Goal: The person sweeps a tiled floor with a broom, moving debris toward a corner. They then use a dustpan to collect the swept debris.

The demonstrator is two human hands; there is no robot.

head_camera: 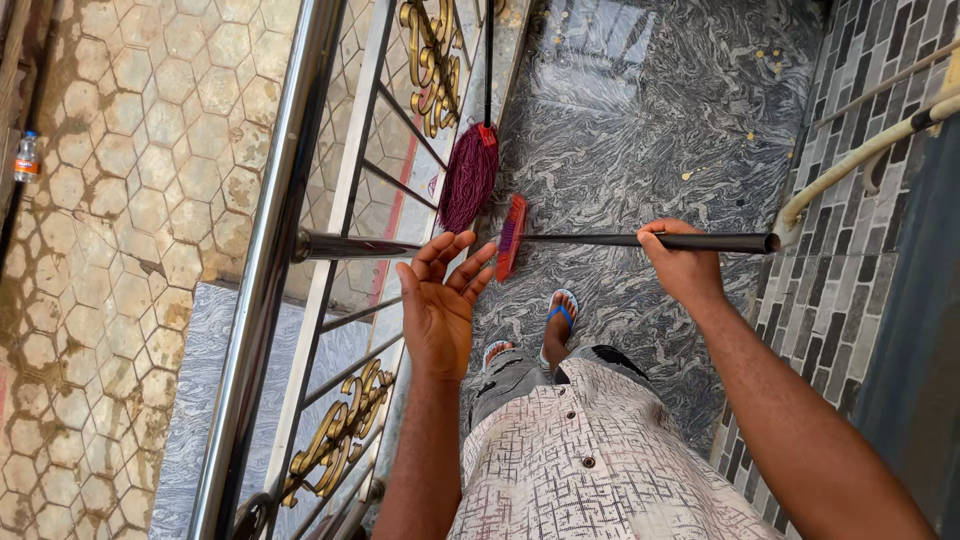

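The right hand (pixel 682 266) is clenched around the black handle (pixel 640 241) of a red broom (pixel 511 237) whose head rests on the swirled marble floor (pixel 650 120), while the left hand (pixel 438 305) hovers released, palm up, near the maroon mop (pixel 468 177) leaning against the railing (pixel 268 250) on the left.

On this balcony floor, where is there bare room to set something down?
Free: marble floor beyond the broom head, toward the tiled wall. Crowded: railing side, with the mop, the open left hand, and feet below. Right hand holds the broom handle.
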